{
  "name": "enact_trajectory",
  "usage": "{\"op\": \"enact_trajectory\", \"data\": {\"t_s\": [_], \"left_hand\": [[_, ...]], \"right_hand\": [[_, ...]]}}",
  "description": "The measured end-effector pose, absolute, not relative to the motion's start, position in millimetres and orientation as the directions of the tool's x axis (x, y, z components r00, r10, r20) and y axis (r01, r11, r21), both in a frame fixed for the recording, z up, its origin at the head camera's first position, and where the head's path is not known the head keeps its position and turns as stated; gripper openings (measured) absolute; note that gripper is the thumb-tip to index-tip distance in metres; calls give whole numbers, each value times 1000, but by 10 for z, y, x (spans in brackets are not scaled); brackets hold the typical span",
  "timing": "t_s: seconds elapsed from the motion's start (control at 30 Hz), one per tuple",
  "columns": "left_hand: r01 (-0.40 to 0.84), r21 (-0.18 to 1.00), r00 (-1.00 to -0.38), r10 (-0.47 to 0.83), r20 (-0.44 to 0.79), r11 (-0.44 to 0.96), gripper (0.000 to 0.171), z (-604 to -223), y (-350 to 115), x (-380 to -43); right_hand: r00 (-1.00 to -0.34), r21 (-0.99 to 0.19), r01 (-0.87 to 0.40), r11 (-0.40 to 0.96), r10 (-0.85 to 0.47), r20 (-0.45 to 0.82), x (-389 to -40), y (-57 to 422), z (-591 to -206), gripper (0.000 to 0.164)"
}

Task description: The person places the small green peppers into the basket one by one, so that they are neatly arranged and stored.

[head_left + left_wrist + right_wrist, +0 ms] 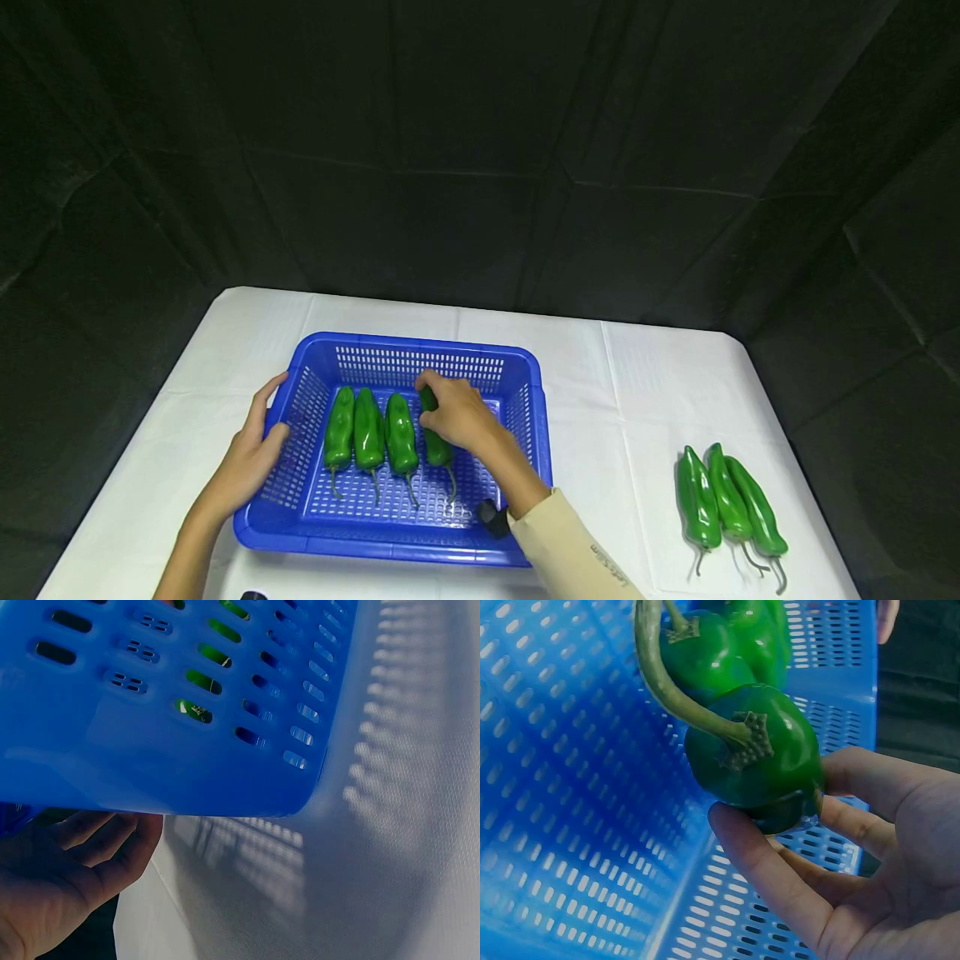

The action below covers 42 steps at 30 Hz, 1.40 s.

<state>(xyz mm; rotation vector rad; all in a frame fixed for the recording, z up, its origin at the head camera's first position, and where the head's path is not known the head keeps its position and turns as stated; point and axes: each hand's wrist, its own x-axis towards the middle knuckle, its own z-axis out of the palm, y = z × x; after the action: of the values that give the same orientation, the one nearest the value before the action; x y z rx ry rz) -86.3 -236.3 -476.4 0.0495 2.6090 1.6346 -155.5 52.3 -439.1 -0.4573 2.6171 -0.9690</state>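
Pepper [437, 450], green and glossy, sits pinched between the thumb and fingers of a person's right hand [463, 412], inside a blue basket [375, 552]. From my distant seat I see, in the head view, the fingers reaching across its far part, while its lower body and curved stalk [452, 485] point toward the person. I cannot tell whether it touches the basket's floor. In the right wrist view I see it end-on: the stalk's base faces the camera, one fingertip [727, 821] presses low on one side, and another finger meets it on the right. Three more green peppers [369, 429] lie in a row to its left, stalks all toward the person; the closest is just beside the held one, across a narrow gap. The left hand [251, 457] grips the basket's left rim; in the left wrist view I see its fingertips hidden behind the blue edge. Well off to the right, a separate trio of peppers [727, 498] lies close together on a white cloth [645, 400]. Behind stands a dark curtain [450, 233].
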Motion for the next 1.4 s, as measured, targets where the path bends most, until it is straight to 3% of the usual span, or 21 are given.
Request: {"op": "enact_trajectory", "data": {"t_s": [0.87,1.4], "left_hand": [[15,900,-998,67,-16,435,68,-4764,-2366,-846],[13,900,-998,66,-18,435,68,-4761,-2363,-862]], "right_hand": [[-895,-639,-207,740,-408,-181,-1523,401,-4627,42],[-938,-535,-272,800,-344,-37,-1508,466,-4444,42]]}}
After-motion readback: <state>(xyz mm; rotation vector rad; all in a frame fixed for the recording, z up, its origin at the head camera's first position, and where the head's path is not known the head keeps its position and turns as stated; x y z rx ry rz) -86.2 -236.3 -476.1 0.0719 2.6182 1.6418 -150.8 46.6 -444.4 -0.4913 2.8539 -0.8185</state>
